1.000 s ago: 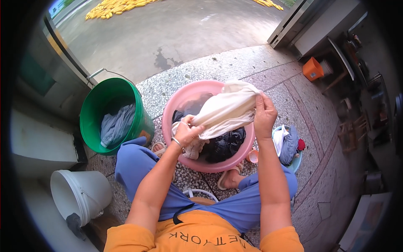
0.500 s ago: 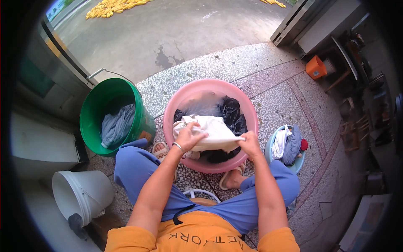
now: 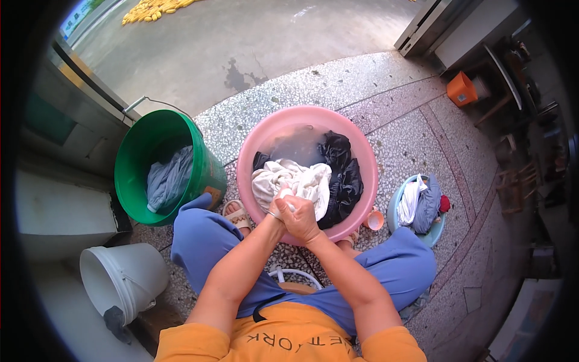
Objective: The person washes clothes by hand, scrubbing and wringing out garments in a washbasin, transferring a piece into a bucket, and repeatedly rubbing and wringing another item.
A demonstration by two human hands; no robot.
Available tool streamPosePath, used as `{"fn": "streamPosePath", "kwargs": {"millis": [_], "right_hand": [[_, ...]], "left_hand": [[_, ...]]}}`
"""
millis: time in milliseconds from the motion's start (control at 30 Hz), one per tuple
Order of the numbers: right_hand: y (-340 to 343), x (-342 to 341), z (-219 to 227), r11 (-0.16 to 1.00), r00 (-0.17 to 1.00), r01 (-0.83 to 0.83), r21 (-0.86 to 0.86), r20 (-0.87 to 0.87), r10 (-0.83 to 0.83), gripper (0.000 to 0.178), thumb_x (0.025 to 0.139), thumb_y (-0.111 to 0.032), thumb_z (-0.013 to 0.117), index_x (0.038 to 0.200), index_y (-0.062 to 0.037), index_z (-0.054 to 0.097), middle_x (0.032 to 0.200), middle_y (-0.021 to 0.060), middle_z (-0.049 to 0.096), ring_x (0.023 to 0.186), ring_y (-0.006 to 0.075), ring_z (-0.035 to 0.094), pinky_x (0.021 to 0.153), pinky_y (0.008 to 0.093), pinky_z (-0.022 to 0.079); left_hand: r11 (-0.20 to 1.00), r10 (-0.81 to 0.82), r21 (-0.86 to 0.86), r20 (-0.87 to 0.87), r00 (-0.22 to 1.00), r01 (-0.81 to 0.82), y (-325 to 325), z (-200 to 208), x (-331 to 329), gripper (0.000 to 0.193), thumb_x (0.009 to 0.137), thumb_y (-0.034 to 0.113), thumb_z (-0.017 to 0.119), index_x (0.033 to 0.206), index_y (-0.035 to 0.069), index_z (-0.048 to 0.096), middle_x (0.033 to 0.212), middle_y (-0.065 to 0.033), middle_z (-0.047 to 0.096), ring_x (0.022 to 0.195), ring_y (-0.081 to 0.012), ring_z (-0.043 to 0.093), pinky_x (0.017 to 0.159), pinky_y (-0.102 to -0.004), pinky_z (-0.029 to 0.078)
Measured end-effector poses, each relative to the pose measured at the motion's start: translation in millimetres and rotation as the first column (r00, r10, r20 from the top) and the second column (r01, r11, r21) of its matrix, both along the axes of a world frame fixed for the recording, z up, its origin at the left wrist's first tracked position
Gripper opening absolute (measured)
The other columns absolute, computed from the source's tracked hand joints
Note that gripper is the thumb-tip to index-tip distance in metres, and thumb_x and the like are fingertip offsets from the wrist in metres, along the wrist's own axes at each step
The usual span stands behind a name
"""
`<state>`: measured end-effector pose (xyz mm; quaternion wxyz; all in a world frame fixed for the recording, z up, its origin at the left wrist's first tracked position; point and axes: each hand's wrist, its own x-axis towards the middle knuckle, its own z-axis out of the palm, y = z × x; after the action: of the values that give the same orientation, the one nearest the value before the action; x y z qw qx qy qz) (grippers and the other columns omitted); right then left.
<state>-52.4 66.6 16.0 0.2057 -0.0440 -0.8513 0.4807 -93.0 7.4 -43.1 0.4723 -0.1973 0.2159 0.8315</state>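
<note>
A pink basin (image 3: 243, 163) of murky water (image 3: 292, 146) stands on the floor between my feet. Inside it a cream-white cloth garment (image 3: 304, 178) lies bunched up. My left hand (image 3: 279, 204) and my right hand (image 3: 301, 219) press together at the near side of the basin, both closed on a gathered part of this garment. The fingers partly cover each other, and little of the cloth between them shows. A shiny black garment (image 3: 347, 190) lies wet along the basin's right side.
On the left stand a green bucket (image 3: 125, 175) with a grey-blue cloth (image 3: 170, 181) inside and a white bucket (image 3: 142, 277). To the right are a small orange-pink cup (image 3: 375, 219) and a light-blue basin (image 3: 432, 239) of clothes. An orange container (image 3: 461, 89) sits farther off.
The white garment, stretched between my spread hands before, is now bunched in the basin. My right hand has moved left to meet my left hand. The small cup has come into sight.
</note>
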Motion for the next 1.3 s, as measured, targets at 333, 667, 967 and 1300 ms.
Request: {"fn": "streamPosePath", "kwargs": {"millis": [333, 667, 967, 1300], "right_hand": [[-6, 4, -20, 0.977, 0.955, 0.204, 0.068, 0.206, -0.214, 0.029, 0.085, -0.025, 0.05, 0.069, -0.0034, 0.06, 0.066, 0.0214, 0.057, 0.059, 0.0377, 0.056, 0.051, 0.0442, 0.044], [106, -32, -1, 0.871, 0.922, 0.372, 0.321, -0.022, -0.386, 0.037, 0.088, -0.027, 0.048, 0.06, -0.0029, 0.051, 0.057, 0.0193, 0.049, 0.055, 0.0384, 0.05, 0.051, 0.0428, 0.04], [128, 5, 1, 0.944, 0.971, 0.239, 0.229, -0.052, -0.234, 0.026, 0.086, -0.019, 0.047, 0.069, -0.0003, 0.051, 0.071, 0.0162, 0.052, 0.066, 0.0328, 0.049, 0.062, 0.0383, 0.039], [149, 67, -107, 0.95, 0.79, 0.288, 0.122, 0.53, -0.308, 0.011, 0.074, -0.014, 0.057, 0.074, -0.0039, 0.06, 0.078, 0.0152, 0.061, 0.079, 0.0309, 0.059, 0.071, 0.0378, 0.047]], "left_hand": [[0.97, -0.082, -0.236, -0.113, 0.99, 0.053, -5, -33, 14, 0.026, 0.087, 0.036, 0.05, 0.087, 0.011, 0.058, 0.079, -0.0029, 0.061, 0.064, -0.0152, 0.058, 0.055, -0.0289, 0.047], [0.875, -0.331, -0.452, -0.297, 0.896, 0.174, 29, 66, -1, 0.032, 0.09, 0.027, 0.043, 0.075, 0.001, 0.054, 0.061, -0.0014, 0.053, 0.049, -0.0113, 0.049, 0.044, -0.0285, 0.038], [0.433, -0.721, -0.582, -0.682, 0.123, -0.689, -15, 40, -24, 0.024, 0.075, 0.021, 0.057, 0.063, 0.0, 0.056, 0.073, -0.017, 0.055, 0.069, -0.0327, 0.054, 0.064, -0.0405, 0.042], [0.095, -0.934, -0.932, -0.205, 0.293, -0.349, -10, -39, -8, 0.025, 0.069, 0.022, 0.061, 0.088, 0.005, 0.06, 0.089, -0.0191, 0.058, 0.088, -0.034, 0.056, 0.076, -0.0395, 0.045]]}}
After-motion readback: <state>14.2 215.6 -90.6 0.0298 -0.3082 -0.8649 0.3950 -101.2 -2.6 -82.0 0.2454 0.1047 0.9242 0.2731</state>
